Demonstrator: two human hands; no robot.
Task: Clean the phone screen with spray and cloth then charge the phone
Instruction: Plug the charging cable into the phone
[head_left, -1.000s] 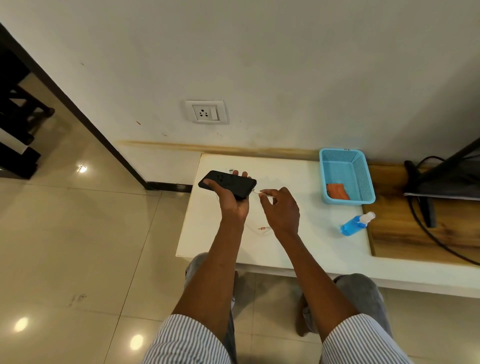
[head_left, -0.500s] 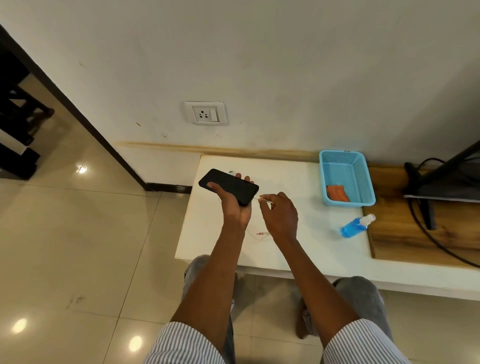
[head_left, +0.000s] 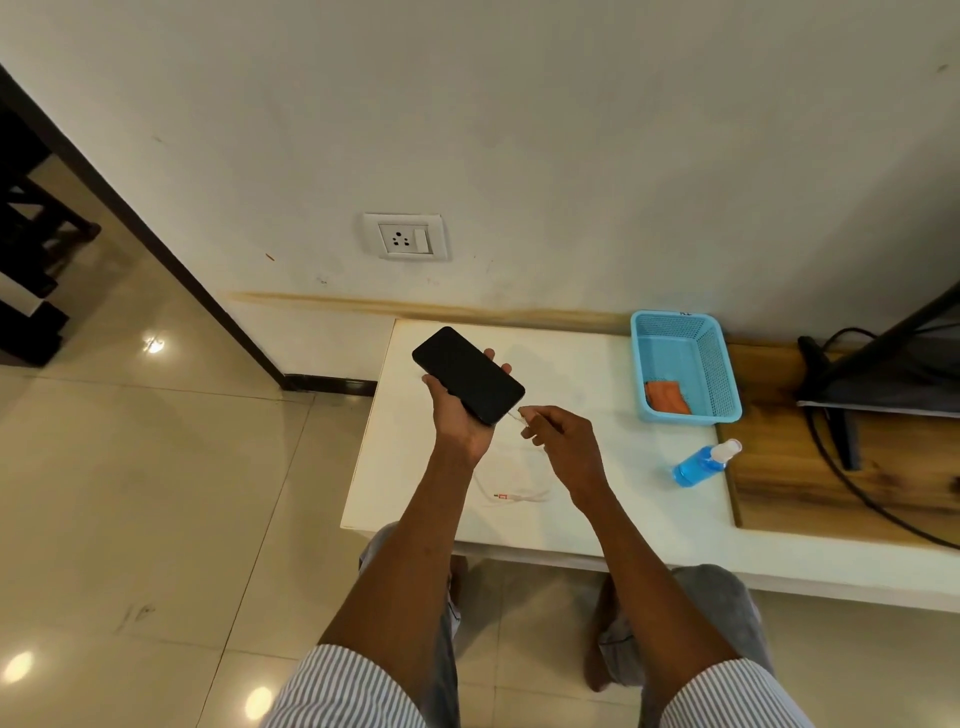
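My left hand (head_left: 460, 415) grips a black phone (head_left: 467, 374) above the white table (head_left: 597, 467), dark screen facing up. My right hand (head_left: 558, 441) pinches the plug of a white charging cable (head_left: 511, 496) right at the phone's lower end. The rest of the cable lies looped on the table beneath my arms. An orange cloth (head_left: 667, 397) lies inside a blue basket (head_left: 717, 374) at the right. A blue spray bottle (head_left: 698, 465) lies on its side near the table's right part.
A white wall socket with a switch (head_left: 405, 236) sits on the wall above the table. A wooden board (head_left: 831, 493) with black cables and a dark stand lies to the right. Glossy tiled floor extends to the left.
The phone has turned over from back-up to screen-up in my left hand. My right hand has brought the cable plug up to the phone's lower end.
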